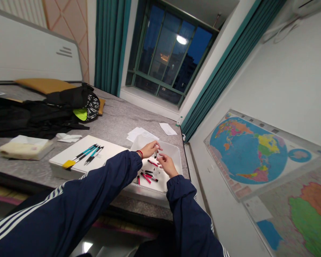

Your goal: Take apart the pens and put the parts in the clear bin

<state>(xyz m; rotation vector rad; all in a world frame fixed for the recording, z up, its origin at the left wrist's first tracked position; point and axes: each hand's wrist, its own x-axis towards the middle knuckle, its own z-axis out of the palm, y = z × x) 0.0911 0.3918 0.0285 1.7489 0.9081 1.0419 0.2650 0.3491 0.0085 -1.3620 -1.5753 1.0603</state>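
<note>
My left hand, a red band at its wrist, pinches a small dark pen part above a clear plastic tray. Its exact kind is too small to make out. Close on the right, my right hand has its fingers apart, the tips near that part; I see nothing held in them. Beneath the hands, in the tray, lie several red and black pen pieces, among them a red tube, with small dark and clear bits between them.
Left of the tray, a white box carries several blue and black pens and a yellow object. Paper sheets lie behind the tray, a bottle at the far corner. Tissues and a black bag are farther left.
</note>
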